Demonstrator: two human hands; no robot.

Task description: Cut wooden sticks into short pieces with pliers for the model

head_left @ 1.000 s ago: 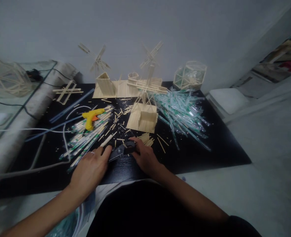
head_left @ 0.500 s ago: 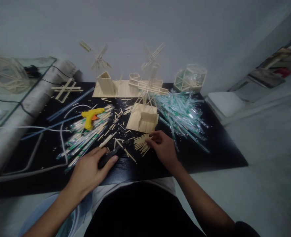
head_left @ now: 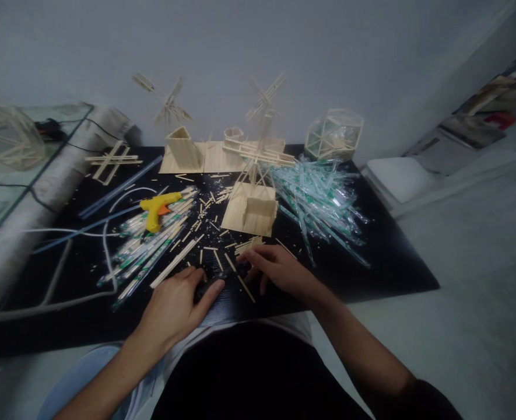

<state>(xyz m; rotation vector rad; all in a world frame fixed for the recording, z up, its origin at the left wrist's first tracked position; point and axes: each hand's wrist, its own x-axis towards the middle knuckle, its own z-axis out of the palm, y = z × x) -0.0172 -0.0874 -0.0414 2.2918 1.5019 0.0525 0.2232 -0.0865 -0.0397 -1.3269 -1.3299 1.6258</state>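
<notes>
My left hand (head_left: 179, 303) rests at the front of the black table, closed around a dark-handled tool (head_left: 214, 281) whose kind I cannot make out. The tool's tip points to the right. My right hand (head_left: 279, 269) is just across from it, fingers bent and drawn together; what is between the fingertips is hidden. Behind those fingers lies a small pile of thin wooden sticks (head_left: 249, 245), partly covered by the hand. A single wooden stick (head_left: 245, 287) lies slanted between the tool's tip and my right hand. Short cut pieces (head_left: 202, 256) are scattered nearby.
A wooden windmill model (head_left: 260, 213) stands behind my right hand, with more models (head_left: 183, 149) along the wall. A yellow glue gun (head_left: 157, 210) lies on wrapped sticks at left, its white cord (head_left: 104, 245) looping around. Green-white plastic wrappers (head_left: 323, 192) are heaped at right.
My right hand has moved from the stick pile's right side toward the left and nearer to me. My left hand and the tool have shifted right, and the slanted stick now lies farther right.
</notes>
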